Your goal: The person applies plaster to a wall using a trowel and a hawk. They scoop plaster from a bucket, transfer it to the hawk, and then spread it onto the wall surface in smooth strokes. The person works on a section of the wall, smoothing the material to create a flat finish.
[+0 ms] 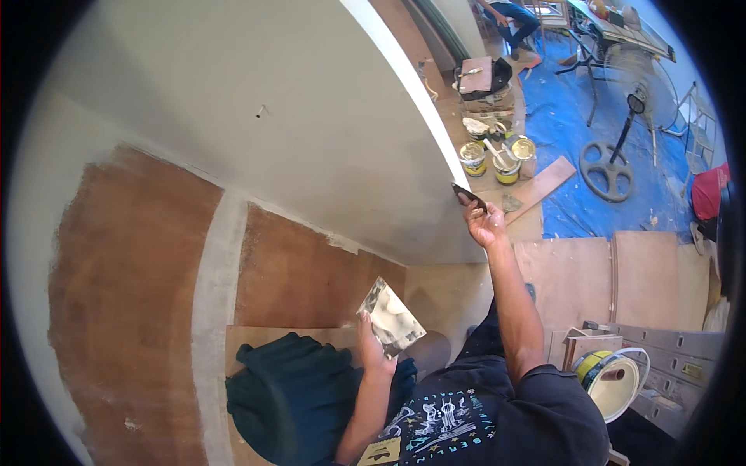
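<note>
My left hand [374,347] grips a small square board [398,317] from its left edge. Cream-coloured putty is spread over the board's middle, and its corners are stained dark. In my raised right hand [487,225] is a putty knife [468,197] with a dark blade. The blade lies at the white edge [435,124] of a pale grey wall panel [256,116]; I cannot tell whether it touches. The knife's handle is mostly hidden by my fingers.
Several open paint cans [507,167] stand beyond the panel edge, beside a pink-brown plank [544,186]. A pedestal fan [608,171] stands on blue sheeting [571,132]. Dark green cloth [287,396] drapes near my left arm. An open bucket [610,384] is by my right shoulder. Another person [517,19] is far off.
</note>
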{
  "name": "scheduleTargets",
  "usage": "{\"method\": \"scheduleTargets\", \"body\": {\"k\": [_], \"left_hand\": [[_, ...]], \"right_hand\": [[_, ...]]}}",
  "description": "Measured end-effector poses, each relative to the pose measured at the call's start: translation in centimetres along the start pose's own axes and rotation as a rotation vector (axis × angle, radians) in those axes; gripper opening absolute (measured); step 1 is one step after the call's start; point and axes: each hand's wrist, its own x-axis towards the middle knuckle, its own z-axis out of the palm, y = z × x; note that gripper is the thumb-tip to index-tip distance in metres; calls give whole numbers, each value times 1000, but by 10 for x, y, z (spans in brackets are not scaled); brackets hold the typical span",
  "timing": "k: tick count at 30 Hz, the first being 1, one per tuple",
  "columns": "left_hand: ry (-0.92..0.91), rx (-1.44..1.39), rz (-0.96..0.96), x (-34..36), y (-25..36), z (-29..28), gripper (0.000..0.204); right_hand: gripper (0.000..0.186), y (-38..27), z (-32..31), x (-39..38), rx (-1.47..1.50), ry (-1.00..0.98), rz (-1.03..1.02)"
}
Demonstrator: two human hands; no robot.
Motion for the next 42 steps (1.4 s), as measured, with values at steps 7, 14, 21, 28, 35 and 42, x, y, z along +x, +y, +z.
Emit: {"method": "scheduleTargets", "body": {"k": [7, 14, 21, 28, 35, 42], "left_hand": [[-245, -82, -150, 18, -26, 55, 52], [31, -80, -391, 38, -35, 77, 45], [-300, -140, -110, 46, -28, 76, 37], [-103, -213, -158, 62, -7, 66, 36], [-126, -254, 372, 67, 17, 80, 45], [-19, -456, 575, 40, 86, 103, 52]], "right_hand": [[30, -15, -24, -60, -523, 97, -339], [31, 151, 44, -196, -2038, -60, -955], [46, 105, 0, -154, -2122, -255, -759], [25, 91, 12, -135, -728, 364, 36], [33, 66, 23, -117, -684, 74, 154], [68, 194, 152, -157, -1527, -203, -458]]}}
